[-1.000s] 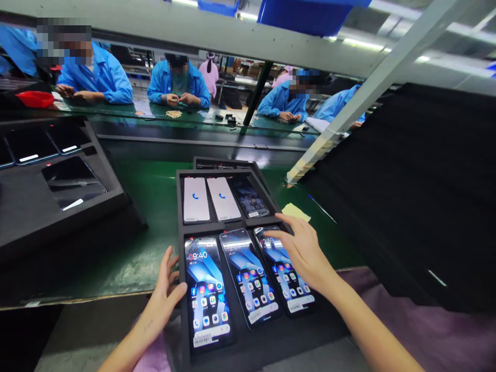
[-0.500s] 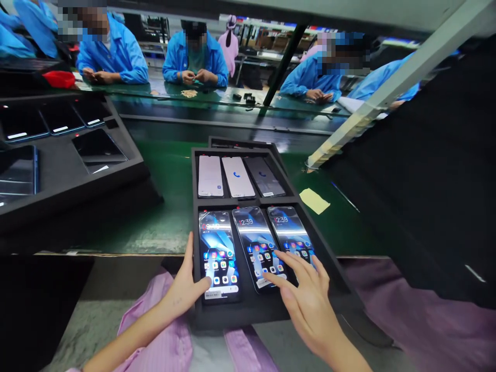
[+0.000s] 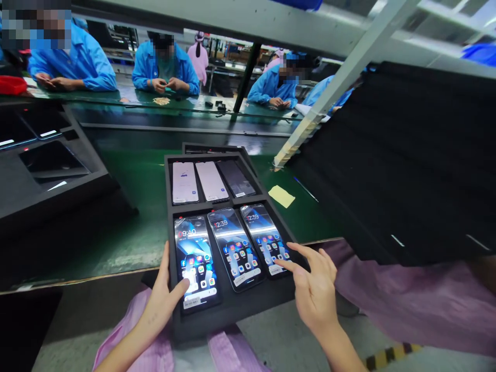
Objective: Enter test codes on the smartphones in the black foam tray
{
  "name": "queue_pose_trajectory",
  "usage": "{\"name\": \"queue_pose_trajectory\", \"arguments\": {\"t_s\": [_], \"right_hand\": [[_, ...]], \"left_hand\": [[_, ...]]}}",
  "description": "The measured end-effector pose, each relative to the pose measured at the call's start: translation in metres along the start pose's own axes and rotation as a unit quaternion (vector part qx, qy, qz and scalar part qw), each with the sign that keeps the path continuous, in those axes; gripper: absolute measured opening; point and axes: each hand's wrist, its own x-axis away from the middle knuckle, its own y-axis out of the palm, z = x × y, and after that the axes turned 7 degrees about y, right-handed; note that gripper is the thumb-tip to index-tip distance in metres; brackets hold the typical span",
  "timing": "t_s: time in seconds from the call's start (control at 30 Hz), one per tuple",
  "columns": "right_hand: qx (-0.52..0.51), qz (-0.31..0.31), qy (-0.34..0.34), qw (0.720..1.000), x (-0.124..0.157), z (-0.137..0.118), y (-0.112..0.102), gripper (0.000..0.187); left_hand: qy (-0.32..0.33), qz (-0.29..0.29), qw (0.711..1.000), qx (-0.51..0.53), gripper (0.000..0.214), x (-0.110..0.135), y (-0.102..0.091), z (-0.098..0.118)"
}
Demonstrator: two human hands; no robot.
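A black phone tray [image 3: 248, 306] rests partly over the bench edge, holding two rows of phones. Along its left wall lie the fingers of my left hand [image 3: 161, 295], whose thumb reaches over the lower left of the near-left phone [image 3: 198, 245]. That phone shows 09:40 above its app icons. The near-middle phone [image 3: 233, 245] and near-right phone [image 3: 263, 235] read 12:39. My right hand [image 3: 315, 287] has fingers spread, thumb and index at the lower part of the near-right phone; contact is unclear. In the far row, two screens are white and the far-right phone [image 3: 235, 178] is dark.
Another tray with dark phones [image 3: 58, 160] stands at left. Behind my tray sits a second black tray [image 3: 217, 147]. A yellow note [image 3: 281, 196] and a pen [image 3: 306, 189] lie right, beside a slanted post [image 3: 298, 139] and black cloth [image 3: 406, 165]. Co-workers in blue sit opposite.
My right hand has shifted from the near-middle phone to the near-right one. The handset icons have gone from the far-middle and far-right screens. The whole view has swung right.
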Motion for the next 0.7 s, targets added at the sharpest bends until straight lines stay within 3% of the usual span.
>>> {"name": "queue_pose_trajectory", "arguments": {"t_s": [0.17, 0.37, 0.47, 0.57, 0.63, 0.7], "right_hand": [[0.033, -0.047, -0.03, 0.998, 0.002, 0.006, 0.004, 0.038], [-0.006, -0.002, -0.033, 0.999, -0.016, 0.011, 0.002, 0.04], [-0.021, -0.013, -0.044, 0.999, -0.043, 0.011, 0.003, 0.041], [-0.035, -0.04, -0.066, 0.996, -0.08, 0.008, 0.011, 0.045], [-0.041, -0.075, -0.076, 0.993, -0.107, 0.004, 0.021, 0.046], [-0.041, -0.116, -0.081, 0.989, -0.133, -0.003, 0.035, 0.047]], "left_hand": [[-0.011, 0.052, 0.998, -0.019, 0.104, -0.001, 0.005, 0.009], [-0.001, 0.085, 0.996, -0.013, 0.099, -0.009, 0.008, 0.007], [0.042, 0.084, 0.995, -0.034, 0.094, -0.018, 0.0, 0.005], [0.094, 0.047, 0.988, -0.116, 0.078, -0.031, -0.018, 0.006], [0.147, 0.044, 0.965, -0.213, 0.063, -0.045, -0.031, 0.013], [0.22, 0.067, 0.923, -0.309, 0.052, -0.065, -0.039, 0.026]]}}
